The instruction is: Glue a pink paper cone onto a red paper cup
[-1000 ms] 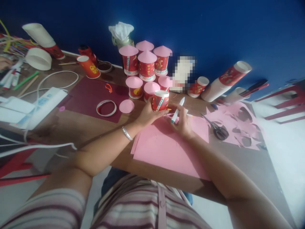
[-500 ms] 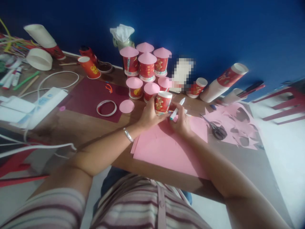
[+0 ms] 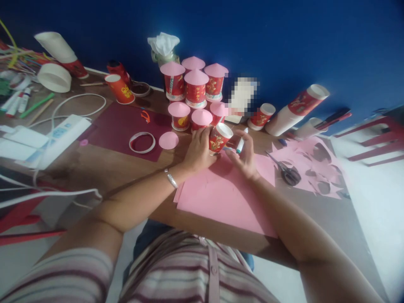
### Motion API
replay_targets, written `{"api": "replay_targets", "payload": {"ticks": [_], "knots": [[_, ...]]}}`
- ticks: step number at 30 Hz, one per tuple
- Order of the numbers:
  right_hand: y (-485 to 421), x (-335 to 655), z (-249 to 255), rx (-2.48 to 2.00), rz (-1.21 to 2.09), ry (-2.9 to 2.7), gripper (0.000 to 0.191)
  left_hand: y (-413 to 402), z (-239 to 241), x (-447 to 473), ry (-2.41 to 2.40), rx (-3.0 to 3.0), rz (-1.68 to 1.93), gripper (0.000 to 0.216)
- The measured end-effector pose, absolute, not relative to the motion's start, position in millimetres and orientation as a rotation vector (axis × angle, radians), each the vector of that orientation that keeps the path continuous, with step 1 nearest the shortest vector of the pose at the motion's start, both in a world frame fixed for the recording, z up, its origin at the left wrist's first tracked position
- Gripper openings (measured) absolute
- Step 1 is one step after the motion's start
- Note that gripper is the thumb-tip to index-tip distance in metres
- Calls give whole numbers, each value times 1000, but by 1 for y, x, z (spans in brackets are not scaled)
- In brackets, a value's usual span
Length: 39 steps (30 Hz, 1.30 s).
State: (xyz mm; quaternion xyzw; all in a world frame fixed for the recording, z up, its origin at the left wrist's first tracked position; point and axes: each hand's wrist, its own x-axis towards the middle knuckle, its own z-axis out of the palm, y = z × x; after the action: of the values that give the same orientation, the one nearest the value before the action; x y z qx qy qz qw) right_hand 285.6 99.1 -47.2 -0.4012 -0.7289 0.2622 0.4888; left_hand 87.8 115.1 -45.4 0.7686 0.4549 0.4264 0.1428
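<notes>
My left hand (image 3: pixel 198 149) is closed round a red paper cup (image 3: pixel 219 139) with a gold print, which leans to the right above the pink paper sheets (image 3: pixel 229 198). Beside it, my right hand (image 3: pixel 245 158) has a white marker (image 3: pixel 241 142) with a green end tucked between its fingers. The fingertips of that hand are close to the cup's lower edge; whether they touch it I cannot tell. Just behind the cup stand several red cups topped with pink paper cones (image 3: pixel 196 77), some stacked on others.
Scissors (image 3: pixel 288 173) lie by cut pink scraps (image 3: pixel 318 168) on the right. A pink disc (image 3: pixel 168 140) and a white ring (image 3: pixel 142 143) are left of my hands. Farther left are a power strip (image 3: pixel 59 139) with cables and an orange cup (image 3: pixel 120 89).
The cup has tilted over to the right in my left hand. My right hand has drawn slightly right, its fingers looser, and the marker has turned steeper in it.
</notes>
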Motion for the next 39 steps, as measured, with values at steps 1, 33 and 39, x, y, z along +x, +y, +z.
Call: {"api": "replay_targets", "payload": {"ticks": [1,33,39], "knots": [[99,286,-46,-977,633,-1753,65,114,-45,88,1311,2215,1203,97],[104,288,-43,-893,593,-1691,48,111,-18,87,718,1268,1050,62],[97,282,-46,-900,630,-1792,70,113,-23,85,781,1183,1087,62]]}}
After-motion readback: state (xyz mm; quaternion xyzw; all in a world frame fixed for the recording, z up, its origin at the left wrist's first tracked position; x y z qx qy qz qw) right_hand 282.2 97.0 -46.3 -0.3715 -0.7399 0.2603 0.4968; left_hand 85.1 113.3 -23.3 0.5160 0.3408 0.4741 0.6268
